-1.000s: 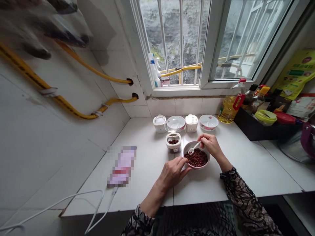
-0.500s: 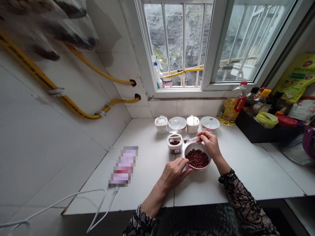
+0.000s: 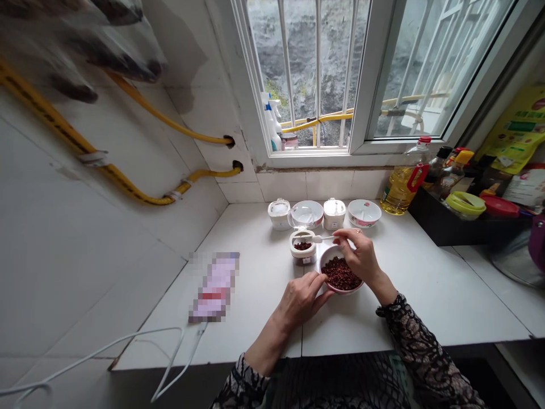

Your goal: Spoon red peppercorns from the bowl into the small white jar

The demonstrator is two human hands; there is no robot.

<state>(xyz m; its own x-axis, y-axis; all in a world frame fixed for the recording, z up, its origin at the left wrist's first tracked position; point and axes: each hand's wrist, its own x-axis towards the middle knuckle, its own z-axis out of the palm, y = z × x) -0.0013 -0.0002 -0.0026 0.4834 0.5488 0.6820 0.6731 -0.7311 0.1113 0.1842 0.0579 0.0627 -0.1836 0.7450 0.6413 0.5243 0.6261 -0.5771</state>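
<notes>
My left hand (image 3: 301, 298) grips the near left rim of a small bowl (image 3: 346, 292) full of dark red, peppercorn-like spice (image 3: 339, 274). In my right hand (image 3: 358, 254) a small white spoon (image 3: 324, 239) is pinched by its handle, above the bowl's far side. The spoon's head is at the right edge of the opening of a seasoning jar (image 3: 303, 255); what lies in it is too small to tell. That jar stands left of the bowl with its clear lid up, and some of the same dark red spice shows inside.
Behind stand a white jar (image 3: 279, 216), a white bowl (image 3: 307, 208), a second lidded jar (image 3: 334, 215) and a flowered bowl (image 3: 365, 215). An oil bottle (image 3: 398, 190) and a black box (image 3: 438, 227) of bottles are at right. A blurred phone-like object (image 3: 214, 289) with a cable lies left.
My right hand has moved left with the spoon, from over the gap between jar and bowl to the jar's opening. My left hand stays on the bowl.
</notes>
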